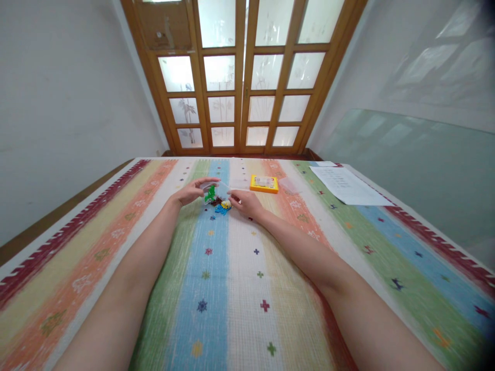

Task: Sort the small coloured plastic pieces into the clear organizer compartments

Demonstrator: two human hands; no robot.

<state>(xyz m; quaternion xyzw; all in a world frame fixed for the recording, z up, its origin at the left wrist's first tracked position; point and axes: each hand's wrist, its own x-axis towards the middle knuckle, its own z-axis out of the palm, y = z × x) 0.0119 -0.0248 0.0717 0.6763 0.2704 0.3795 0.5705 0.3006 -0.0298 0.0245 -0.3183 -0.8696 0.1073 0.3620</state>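
Both my arms stretch far out over a striped cloth (pixel 240 288). My left hand (pixel 192 191) is curled around the edge of a small clear plastic bag or lid (pixel 212 185), above a green toy piece (pixel 210 194). My right hand (pixel 246 203) rests on the cloth with its fingertips pinched together beside a little heap of small toy pieces, blue (pixel 221 209), yellow (pixel 226 204) and dark brown. What the right fingers pinch is too small to make out.
A yellow box (pixel 264 183) lies just beyond my right hand, with a clear plastic piece (pixel 289 184) beside it. A printed paper sheet (pixel 346 185) lies at the far right. Wooden glazed doors (pixel 243 77) stand behind, and a glass pane leans at the right wall.
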